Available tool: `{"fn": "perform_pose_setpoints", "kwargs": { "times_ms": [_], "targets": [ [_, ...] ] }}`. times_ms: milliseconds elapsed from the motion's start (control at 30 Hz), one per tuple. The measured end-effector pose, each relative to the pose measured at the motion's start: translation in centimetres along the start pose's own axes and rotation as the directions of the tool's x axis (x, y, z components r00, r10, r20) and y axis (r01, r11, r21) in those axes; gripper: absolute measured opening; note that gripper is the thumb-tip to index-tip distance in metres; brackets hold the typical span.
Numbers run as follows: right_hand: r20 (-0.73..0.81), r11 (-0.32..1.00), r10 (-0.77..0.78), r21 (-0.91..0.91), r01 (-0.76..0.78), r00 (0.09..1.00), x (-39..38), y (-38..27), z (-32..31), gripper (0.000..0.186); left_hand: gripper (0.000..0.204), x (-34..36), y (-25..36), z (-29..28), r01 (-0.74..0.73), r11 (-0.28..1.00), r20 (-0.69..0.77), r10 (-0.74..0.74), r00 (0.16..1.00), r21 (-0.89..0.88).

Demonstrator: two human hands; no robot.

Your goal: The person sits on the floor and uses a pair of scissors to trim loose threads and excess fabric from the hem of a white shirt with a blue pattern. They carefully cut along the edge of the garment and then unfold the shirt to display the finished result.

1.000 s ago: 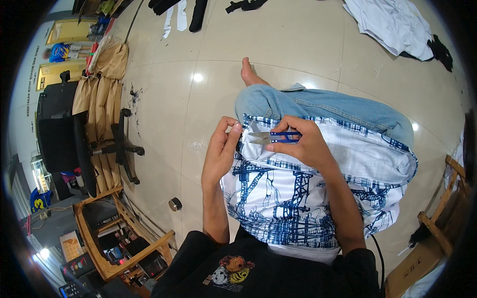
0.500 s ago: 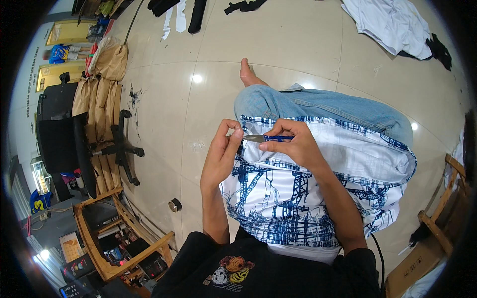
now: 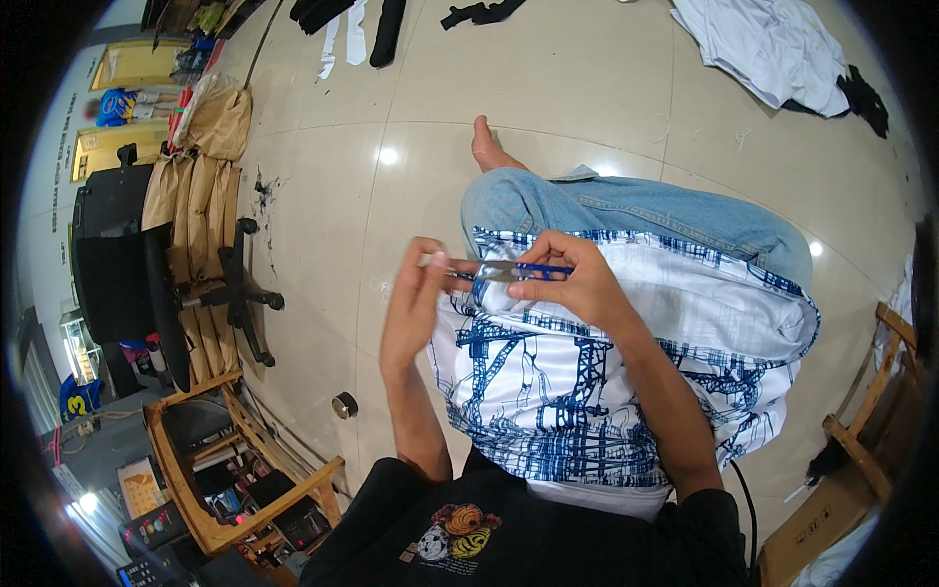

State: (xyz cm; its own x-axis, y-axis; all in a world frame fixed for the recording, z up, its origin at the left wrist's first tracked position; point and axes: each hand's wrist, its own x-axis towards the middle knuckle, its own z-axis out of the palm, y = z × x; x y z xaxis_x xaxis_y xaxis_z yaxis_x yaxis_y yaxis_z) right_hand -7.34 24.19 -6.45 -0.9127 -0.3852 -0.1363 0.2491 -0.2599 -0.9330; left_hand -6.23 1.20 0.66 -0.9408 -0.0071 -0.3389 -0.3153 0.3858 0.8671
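Note:
My right hand (image 3: 572, 279) is closed around a pair of thread snips (image 3: 533, 272) with blue handles, the metal blades pointing left. The blades are over the edge of a white and blue printed garment (image 3: 548, 377) spread across my lap. Left of the blade tips is my left hand (image 3: 413, 298), a little blurred, with thumb and fingertips brought together by the garment's left edge. Whatever lies between those fingertips is too small to make out. The garment's opening, with its white inside showing, stretches to the right.
Blue jeans (image 3: 665, 210) cover my bent leg under the garment. White cloth (image 3: 768, 49) lies at the far right, black scraps (image 3: 481, 12) at the far edge. A tape roll (image 3: 344, 404) is on the floor, with an office chair (image 3: 127, 284) and wooden frame (image 3: 191, 479) leftward.
My left hand has shifted left, away from the snips' tips. The snips and right hand have stayed nearly in place.

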Motion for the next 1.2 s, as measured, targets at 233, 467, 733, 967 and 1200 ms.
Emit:
{"fn": "perform_pose_setpoints", "kwargs": {
  "times_ms": [233,467,733,967,1200],
  "targets": [
    [-0.341,0.987,0.101,0.153,-0.051,0.934,0.8,1.1,-1.5,0.026,0.047,-0.3,-5.6,-5.2,0.132,0.759,-0.514,0.292,0.807,0.638],
    [-0.403,0.98,0.163,0.17,-0.101,0.9,1.1,1.7,-1.7,0.019,0.033,-0.1,1.1,4.5,-0.17,0.967,-0.226,0.211,0.951,0.189],
    [-0.14,0.988,0.017,-0.15,-0.038,0.99,0.9,2.3,-1.1,0.017,0.027,0.9,0.5,7.1,-0.191,0.974,-0.137,0.207,0.969,0.124],
    [-0.224,0.967,-0.141,-0.24,0.086,0.964,0.7,1.6,-0.3,0.016,0.014,1.0,0.5,7.5,-0.247,0.954,-0.13,0.271,0.954,0.169],
    [-0.037,0.733,-0.41,-0.609,0.305,0.911,0.1,0.0,-0.8,0.021,0.013,1.0,0.5,6.5,-0.33,0.837,-0.025,0.377,0.926,0.437]
  ]
}}
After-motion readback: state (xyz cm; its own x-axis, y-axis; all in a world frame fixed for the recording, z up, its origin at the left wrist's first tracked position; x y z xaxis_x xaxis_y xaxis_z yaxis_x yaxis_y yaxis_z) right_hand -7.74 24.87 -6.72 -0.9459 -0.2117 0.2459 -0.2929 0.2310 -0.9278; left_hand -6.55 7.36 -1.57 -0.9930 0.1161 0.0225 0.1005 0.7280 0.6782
